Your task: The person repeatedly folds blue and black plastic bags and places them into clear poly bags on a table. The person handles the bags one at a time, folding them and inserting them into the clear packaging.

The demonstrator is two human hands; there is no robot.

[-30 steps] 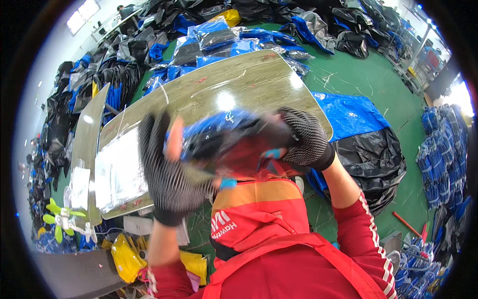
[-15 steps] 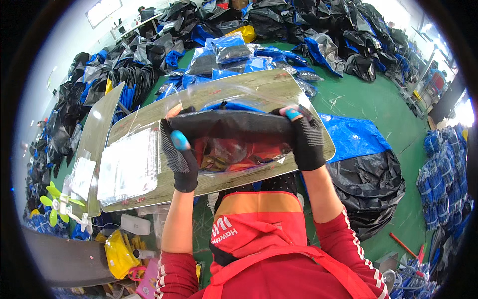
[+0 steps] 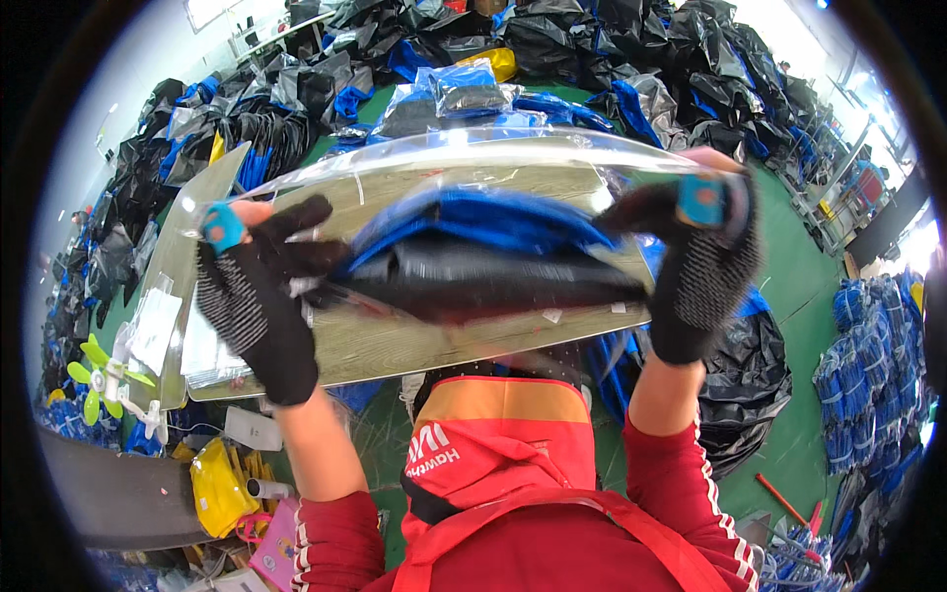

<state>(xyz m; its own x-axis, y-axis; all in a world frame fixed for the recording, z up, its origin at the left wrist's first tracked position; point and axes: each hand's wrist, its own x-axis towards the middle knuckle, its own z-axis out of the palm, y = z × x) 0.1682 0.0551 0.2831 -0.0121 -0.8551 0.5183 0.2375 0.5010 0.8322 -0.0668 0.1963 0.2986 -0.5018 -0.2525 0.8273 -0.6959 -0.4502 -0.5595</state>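
A clear plastic bag (image 3: 452, 145) is stretched wide between my two hands above the table, its upper edge bowed from side to side. My left hand (image 3: 258, 311) pinches one end with the thumb, which wears a blue band. At the other end my right hand (image 3: 698, 271) grips it the same way, partly smeared by motion. Both hands wear black dotted gloves that leave the thumb tips bare. Behind the film is a folded blue and black sheet bundle (image 3: 478, 266); whether it is fully inside the bag I cannot tell.
Below lies a wood-patterned table (image 3: 395, 360) with a stack of clear bags (image 3: 209, 345) at its left. Packed blue and black bundles (image 3: 464, 94) are heaped beyond. A black sack (image 3: 745, 380) lies right of the table. A green fan (image 3: 104, 380) stands at left.
My hands have moved apart and spread the plastic bag wide. The bundle shows more of its blue side, and the reddish view through the film below it has mostly gone.
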